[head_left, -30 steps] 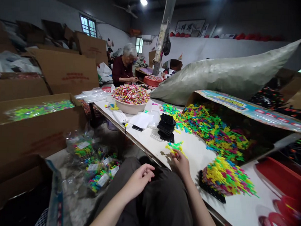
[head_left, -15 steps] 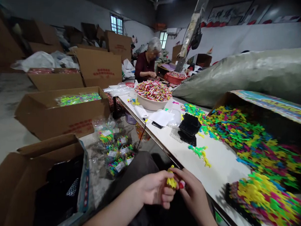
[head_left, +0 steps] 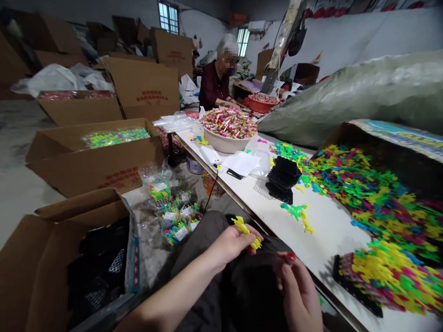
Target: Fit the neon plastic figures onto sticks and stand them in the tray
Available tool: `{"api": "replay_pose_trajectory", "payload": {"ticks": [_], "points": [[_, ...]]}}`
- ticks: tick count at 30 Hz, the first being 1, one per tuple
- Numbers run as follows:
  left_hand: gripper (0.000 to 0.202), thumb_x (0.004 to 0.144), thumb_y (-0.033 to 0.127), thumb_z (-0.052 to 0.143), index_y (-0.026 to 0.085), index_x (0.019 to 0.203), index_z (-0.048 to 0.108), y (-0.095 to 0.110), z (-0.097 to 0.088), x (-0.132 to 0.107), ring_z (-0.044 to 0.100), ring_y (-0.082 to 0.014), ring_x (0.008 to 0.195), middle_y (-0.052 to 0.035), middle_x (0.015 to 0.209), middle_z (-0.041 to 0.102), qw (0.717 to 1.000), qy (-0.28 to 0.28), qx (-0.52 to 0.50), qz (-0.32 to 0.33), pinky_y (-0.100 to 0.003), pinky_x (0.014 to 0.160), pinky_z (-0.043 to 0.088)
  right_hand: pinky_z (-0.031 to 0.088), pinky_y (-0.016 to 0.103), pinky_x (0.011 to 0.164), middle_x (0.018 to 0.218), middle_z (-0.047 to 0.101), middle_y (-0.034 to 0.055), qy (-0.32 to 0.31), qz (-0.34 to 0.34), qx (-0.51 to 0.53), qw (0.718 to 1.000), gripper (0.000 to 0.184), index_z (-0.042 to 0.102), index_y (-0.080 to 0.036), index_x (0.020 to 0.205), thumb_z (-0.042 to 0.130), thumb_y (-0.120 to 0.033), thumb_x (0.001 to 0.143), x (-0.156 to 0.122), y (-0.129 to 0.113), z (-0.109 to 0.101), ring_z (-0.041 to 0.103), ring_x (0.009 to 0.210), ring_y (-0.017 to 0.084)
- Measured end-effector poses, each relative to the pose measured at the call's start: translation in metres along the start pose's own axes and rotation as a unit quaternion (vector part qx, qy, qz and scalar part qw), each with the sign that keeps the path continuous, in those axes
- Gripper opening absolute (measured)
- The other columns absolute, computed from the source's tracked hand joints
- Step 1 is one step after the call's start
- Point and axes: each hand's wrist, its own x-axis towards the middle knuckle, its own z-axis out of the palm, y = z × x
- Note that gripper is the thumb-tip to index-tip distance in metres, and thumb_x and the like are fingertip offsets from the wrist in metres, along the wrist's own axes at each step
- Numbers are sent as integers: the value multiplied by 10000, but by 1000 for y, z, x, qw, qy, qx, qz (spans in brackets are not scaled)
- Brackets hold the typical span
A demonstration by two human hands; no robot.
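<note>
Above my lap, my left hand (head_left: 232, 243) is closed around a yellow plastic figure (head_left: 240, 225), which pokes out on both sides of the thumb. My right hand (head_left: 300, 287) is to its right and apart from it, near the table edge. Between its thumb and fingers is a small red piece (head_left: 290, 257), partly hidden and too small to name. On the table to the right, a black tray (head_left: 358, 289) bears rows of small pink-and-red pieces topped with colourful plastic figures (head_left: 388, 271). A few loose green and yellow figures (head_left: 299, 214) lie farther up the table.
A box (head_left: 335, 136) on its side spills coloured figures onto the white table (head_left: 324, 227). Black trays (head_left: 283, 173) are stacked near a bowl (head_left: 227, 144) of small wrapped pieces. Cartons (head_left: 87, 166) and bagged figures (head_left: 176, 213) are on the floor at left. A person (head_left: 217, 83) sits beyond.
My hands have moved apart. The left, still holding the yellow figure, shifted slightly left and up; the right moved right with the small red piece. The camera view tilted a little downward.
</note>
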Motion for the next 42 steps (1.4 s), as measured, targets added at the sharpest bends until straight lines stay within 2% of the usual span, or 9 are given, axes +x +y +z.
{"api": "replay_pose_trajectory", "payload": {"ticks": [5,12,19,26,31,35,38,40,42], "points": [[287,683,381,595,109,774,597,4,1,-6,450,-82,575,-10,683,522,999,10,24,21,-209,559,360,495,273,621,903,652,83,-3,12,-15,1000,369,617,-187,950,583,-449,693,-5,-14,4,596,777,202],[273,719,352,579,135,881,623,16,5,-17,517,-117,673,-19,755,579,995,-30,88,23,-236,689,381,467,251,584,766,659,48,-19,41,13,999,285,664,-177,881,580,-394,715,-14,-32,6,574,652,155],[312,723,372,580,135,921,625,20,13,-25,508,-103,643,-14,737,575,995,-29,97,20,-227,684,377,418,237,496,482,530,1,-17,75,93,993,320,678,-155,871,579,-417,717,-22,-32,2,523,571,148],[280,731,344,575,134,910,624,22,22,-32,515,-108,646,-13,721,574,994,-37,103,29,-226,693,396,381,216,447,445,497,-9,-17,78,144,986,352,679,-138,865,606,-431,685,-25,-29,0,480,506,121],[256,727,347,583,141,873,627,17,24,-30,524,-113,650,-14,692,570,994,-30,100,27,-222,688,405,416,229,498,504,556,11,-32,76,155,984,345,676,-132,880,602,-413,694,-25,-26,-3,525,567,137],[299,704,391,597,141,867,622,13,26,-32,539,-122,651,-18,677,591,994,-16,106,9,-229,689,413,453,259,632,704,653,50,-40,59,132,989,288,679,-146,874,577,-370,724,-25,-31,-7,575,697,157],[343,645,440,634,150,829,632,12,26,-39,558,-134,658,-16,677,618,991,20,133,-27,-225,676,427,445,251,694,822,671,59,-42,39,106,993,248,683,-150,848,549,-329,742,-33,-39,-8,583,745,150],[386,587,482,660,166,808,644,9,22,-37,577,-158,677,-16,685,640,985,65,151,-47,-231,651,444,443,236,662,814,671,64,-49,37,101,993,274,679,-139,873,526,-330,752,-36,-41,-7,577,711,142],[427,506,527,687,185,759,654,2,17,-28,591,-195,639,-21,675,654,980,71,169,-79,-270,582,465,439,223,642,821,666,67,-42,43,113,992,307,670,-131,916,504,-337,760,-37,-37,-5,568,694,132]]}}
